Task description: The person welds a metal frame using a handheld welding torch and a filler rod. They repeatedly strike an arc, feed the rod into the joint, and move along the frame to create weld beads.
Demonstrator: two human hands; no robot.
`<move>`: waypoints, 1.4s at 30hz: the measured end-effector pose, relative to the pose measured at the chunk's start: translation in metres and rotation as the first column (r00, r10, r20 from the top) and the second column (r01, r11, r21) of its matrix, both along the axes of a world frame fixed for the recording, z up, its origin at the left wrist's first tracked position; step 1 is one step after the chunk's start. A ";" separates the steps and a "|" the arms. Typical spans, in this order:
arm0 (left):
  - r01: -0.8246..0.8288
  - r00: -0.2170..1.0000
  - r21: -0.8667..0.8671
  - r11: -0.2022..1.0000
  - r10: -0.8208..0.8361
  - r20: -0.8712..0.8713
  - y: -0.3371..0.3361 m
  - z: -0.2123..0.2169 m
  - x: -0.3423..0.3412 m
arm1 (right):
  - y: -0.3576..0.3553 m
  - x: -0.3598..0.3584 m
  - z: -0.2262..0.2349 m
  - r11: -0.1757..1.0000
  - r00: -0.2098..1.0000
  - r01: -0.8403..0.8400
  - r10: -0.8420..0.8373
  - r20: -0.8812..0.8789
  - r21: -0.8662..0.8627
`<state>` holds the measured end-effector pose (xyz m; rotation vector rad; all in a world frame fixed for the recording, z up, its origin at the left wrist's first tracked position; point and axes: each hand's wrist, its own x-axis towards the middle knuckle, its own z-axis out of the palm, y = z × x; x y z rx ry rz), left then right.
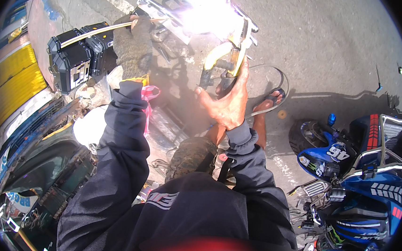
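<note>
Both arms are stretched forward and up from the dark hooded top, elbows slightly bent. The left hand (132, 49), in a thick knitted work glove, is raised highest, fingers curled shut around a thin pale rod (97, 31) that runs off to the left across a black hard case (76, 61). The near end of the rod sits in the glove's fist, close beside the chrome metal frame (192, 2) at the top of the view.

The right hand (226, 101) is bare, wrist cocked, thumb spread out to the left and the fingers reaching upward. They press against a yellow curved piece (216, 56) that hangs from the frame; whether they wrap it or only rest on it is hard to say, since a fierce white glare washes out that spot.

Below the hand, a foot in a sandal (270, 99) stands on the grey pavement (330, 46), with a loop of thin wire (280, 77) lying around it. To the right, well apart from both hands, a blue motorbike (357, 185) is parked. A pink plastic bag (149, 95) shows just beside the left sleeve.
</note>
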<state>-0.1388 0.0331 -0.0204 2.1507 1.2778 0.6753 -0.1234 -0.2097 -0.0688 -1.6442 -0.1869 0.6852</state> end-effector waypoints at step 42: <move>0.063 0.987 -0.045 0.997 -0.069 -0.145 0.001 0.012 -0.007 | 0.007 0.020 0.027 0.966 0.971 -0.159 0.190 0.142 -0.205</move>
